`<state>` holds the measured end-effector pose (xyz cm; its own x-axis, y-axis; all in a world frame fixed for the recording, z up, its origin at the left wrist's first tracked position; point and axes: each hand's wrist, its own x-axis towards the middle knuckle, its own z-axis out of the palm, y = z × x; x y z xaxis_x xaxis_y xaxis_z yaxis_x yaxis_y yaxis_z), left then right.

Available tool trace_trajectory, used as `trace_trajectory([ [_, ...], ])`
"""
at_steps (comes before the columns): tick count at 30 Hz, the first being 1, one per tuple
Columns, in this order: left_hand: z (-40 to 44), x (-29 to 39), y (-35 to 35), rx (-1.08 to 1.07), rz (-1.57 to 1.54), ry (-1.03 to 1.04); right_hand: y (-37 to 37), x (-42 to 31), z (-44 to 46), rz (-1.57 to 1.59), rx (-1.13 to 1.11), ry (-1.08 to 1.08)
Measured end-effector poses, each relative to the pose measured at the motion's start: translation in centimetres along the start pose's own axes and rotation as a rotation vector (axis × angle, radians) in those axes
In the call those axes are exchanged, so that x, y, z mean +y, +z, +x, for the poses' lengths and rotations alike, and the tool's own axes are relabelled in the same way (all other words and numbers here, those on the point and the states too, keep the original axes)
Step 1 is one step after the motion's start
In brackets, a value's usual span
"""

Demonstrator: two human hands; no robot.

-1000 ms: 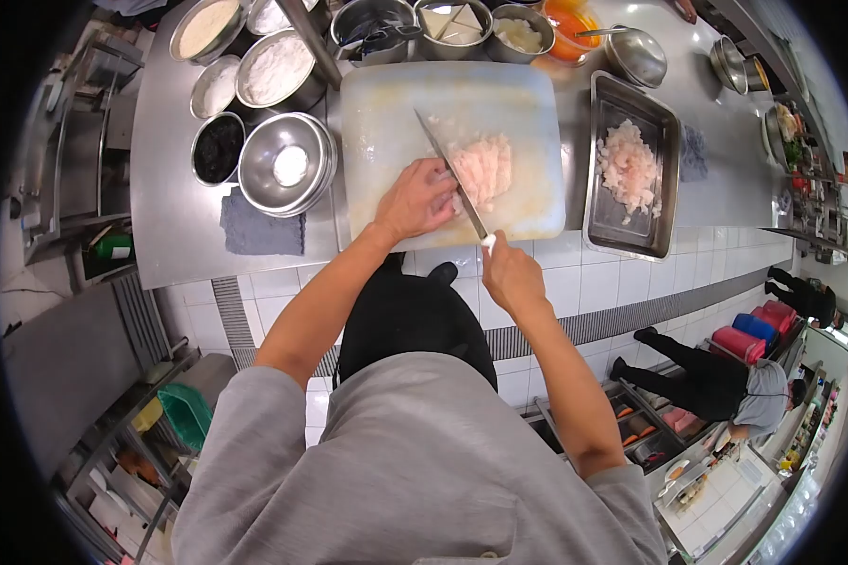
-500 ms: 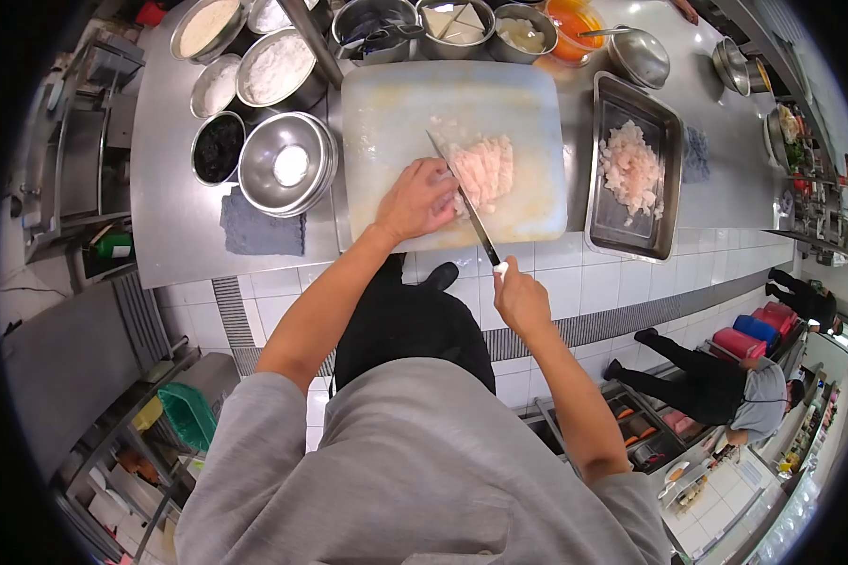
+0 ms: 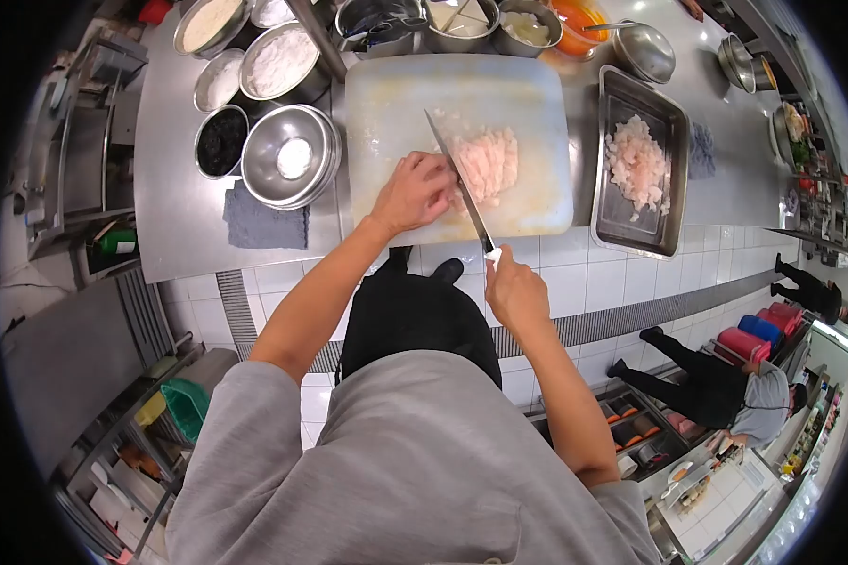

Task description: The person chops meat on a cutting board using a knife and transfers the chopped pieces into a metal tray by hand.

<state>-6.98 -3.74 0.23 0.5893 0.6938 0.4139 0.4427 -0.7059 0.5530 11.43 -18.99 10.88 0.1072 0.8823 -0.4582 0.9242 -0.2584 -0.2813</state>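
Knife [image 3: 468, 198] in right hand [image 3: 516, 290], branding indiscernible

On the table [image 3: 179, 212] before you, the cutting bd [image 3: 400, 99] sits mid, w/ sliced meat [image 3: 487, 162] on it R of ctr, the knife [image 3: 467, 200] diag along the meat's L side, your L hand [image 3: 413, 191] just L of the blade & your R hand [image 3: 518, 290] at the handle, past the bd's nr edge. To the bd's R: the tray [image 3: 631, 231] w/ chopped meat [image 3: 638, 160] in it, a cloth [image 3: 701, 151] R of that. To its L: stacked bowls [image 3: 271, 141], 2nd cloth [image 3: 266, 218] on their nr side, tubs [image 3: 458, 45] in a row behind the bd.
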Motion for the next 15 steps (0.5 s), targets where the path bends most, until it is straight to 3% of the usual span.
trace_trajectory([
  [10, -0.1, 0.1, 0.1, 0.017, 0.044, -0.012, -0.1, -0.4, 2.6, -0.024, 0.009, -0.070],
  [15, 0.0, 0.0, 0.2, 0.021, 0.069, -0.035, -0.9, 1.3, -0.3, -0.072, -0.051, -0.031],
])
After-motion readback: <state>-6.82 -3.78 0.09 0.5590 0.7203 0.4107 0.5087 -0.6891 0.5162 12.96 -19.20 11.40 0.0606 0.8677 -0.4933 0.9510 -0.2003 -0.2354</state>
